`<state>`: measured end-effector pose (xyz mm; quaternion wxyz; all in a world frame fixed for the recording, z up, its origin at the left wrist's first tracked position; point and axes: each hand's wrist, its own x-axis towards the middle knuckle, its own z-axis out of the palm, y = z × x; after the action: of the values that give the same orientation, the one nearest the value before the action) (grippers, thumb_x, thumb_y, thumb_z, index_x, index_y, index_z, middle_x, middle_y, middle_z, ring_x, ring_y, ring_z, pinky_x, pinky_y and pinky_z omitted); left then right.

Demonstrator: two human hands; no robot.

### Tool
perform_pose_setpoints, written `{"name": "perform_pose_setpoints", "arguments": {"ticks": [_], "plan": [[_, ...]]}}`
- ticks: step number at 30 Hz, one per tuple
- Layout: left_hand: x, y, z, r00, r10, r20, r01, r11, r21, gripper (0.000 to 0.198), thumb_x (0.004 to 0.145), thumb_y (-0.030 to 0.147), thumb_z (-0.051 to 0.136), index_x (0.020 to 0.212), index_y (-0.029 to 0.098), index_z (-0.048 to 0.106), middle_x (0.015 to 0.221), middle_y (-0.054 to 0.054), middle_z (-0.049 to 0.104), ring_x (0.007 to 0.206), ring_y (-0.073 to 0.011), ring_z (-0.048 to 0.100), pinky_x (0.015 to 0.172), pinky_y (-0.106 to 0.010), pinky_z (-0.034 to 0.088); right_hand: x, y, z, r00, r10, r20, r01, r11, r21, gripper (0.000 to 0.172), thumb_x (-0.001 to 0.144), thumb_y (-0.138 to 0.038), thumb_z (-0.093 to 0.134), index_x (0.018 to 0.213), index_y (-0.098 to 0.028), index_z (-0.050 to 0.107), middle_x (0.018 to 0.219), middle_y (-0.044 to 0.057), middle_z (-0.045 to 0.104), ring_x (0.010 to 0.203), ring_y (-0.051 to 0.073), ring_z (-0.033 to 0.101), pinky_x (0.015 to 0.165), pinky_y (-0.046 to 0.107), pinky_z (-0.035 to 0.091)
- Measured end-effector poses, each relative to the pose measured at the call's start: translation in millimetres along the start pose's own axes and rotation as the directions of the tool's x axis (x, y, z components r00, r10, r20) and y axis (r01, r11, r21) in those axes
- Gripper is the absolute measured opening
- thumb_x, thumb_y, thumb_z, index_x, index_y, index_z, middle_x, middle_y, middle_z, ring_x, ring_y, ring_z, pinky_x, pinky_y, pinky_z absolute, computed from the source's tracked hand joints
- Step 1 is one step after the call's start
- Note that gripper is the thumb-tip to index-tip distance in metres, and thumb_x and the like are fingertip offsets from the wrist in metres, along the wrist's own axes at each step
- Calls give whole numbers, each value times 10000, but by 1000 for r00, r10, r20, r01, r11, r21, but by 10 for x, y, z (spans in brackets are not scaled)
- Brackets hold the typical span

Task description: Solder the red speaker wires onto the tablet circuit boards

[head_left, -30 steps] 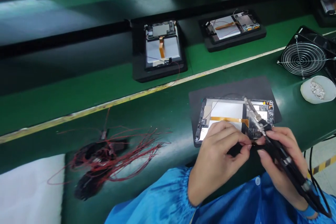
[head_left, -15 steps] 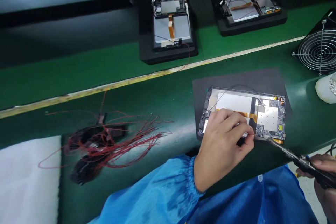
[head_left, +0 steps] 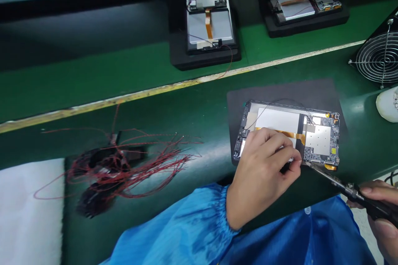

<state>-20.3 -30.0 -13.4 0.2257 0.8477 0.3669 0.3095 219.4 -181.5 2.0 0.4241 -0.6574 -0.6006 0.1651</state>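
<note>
Left hand (head_left: 261,174): we record it bent over the near edge of the open tablet (head_left: 323,155), with fingertips (head_left: 295,153) and thumb pinched together. What lies between them is hidden, so we cannot tell what they clamp. Its arm comes from the near side in a blue sleeve (head_left: 199,223).

Right hand (head_left: 377,209): at near right, clamped around the black handle of a soldering iron (head_left: 338,183), whose tip sits just beside the left fingertips.

The tablet lies flat on a gray mat (head_left: 280,91) on a green bench (head_left: 199,107). Its back is open, with a silver battery (head_left: 276,120) at left, a circuit board (head_left: 319,138) at right, an orange ribbon cable (head_left: 289,133) across them and a thin wire (head_left: 270,103) arching over the far side. We also list a tangle of red wires (head_left: 124,165) to the left.
</note>
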Motion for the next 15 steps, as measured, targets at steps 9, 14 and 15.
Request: {"name": "perform_pose_setpoints", "arguments": {"ticks": [9, 14, 15], "plan": [[17, 11, 13, 1000, 0, -3, 0, 1000, 3, 197, 990, 93, 681, 842, 212, 730, 914, -10, 751, 943, -230, 624, 857, -406, 463, 12, 63, -48, 997, -32, 69, 31, 999, 13, 231, 1052, -439, 708, 1090, -222, 778, 953, 47, 790, 830, 204, 790, 709, 233, 665], [4, 3, 35, 1000, -1, 0, 1, 1000, 2, 192, 983, 85, 692, 845, 213, 730, 914, -10, 749, 947, -228, 630, 854, -401, 464, -163, 178, -96, 998, 56, 2, -56, 993, 103, 303, 987, -481, 752, 1112, -210, 807, 978, 106, 788, 803, 289, 801, 647, 365, 679], [4, 3, 31, 1000, 0, -1, 0, 1000, 2, 187, 981, 86, 696, 849, 212, 732, 914, -10, 749, 950, -228, 632, 854, -401, 465, -188, 190, -100, 996, 88, -5, -87, 991, 104, 327, 969, -502, 771, 1104, -206, 809, 967, 114, 790, 798, 305, 804, 627, 378, 678]]}}
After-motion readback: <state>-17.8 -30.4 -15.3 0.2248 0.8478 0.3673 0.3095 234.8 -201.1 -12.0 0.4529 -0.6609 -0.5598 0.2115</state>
